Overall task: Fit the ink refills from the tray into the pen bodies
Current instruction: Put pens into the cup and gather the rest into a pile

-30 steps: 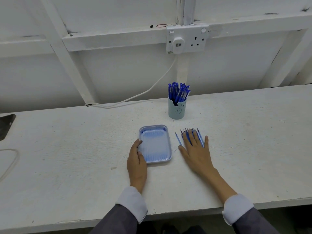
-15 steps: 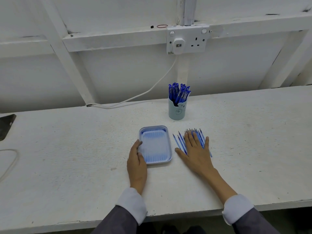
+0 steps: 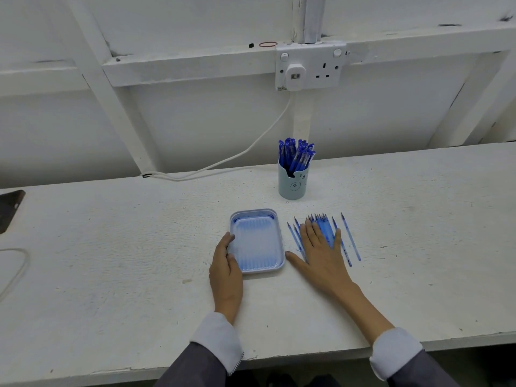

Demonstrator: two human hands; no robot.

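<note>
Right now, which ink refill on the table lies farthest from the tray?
The rightmost refill, lying alone past the little finger of the right hand; the others sit under or close beside that hand.

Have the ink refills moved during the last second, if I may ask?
Yes: the ink refills fanned out sideways beneath the right hand, some toward the tray, others farther from it.

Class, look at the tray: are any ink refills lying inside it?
No, the tray is bare inside; the refills lie spread on the table to its right, under the right hand.
</note>
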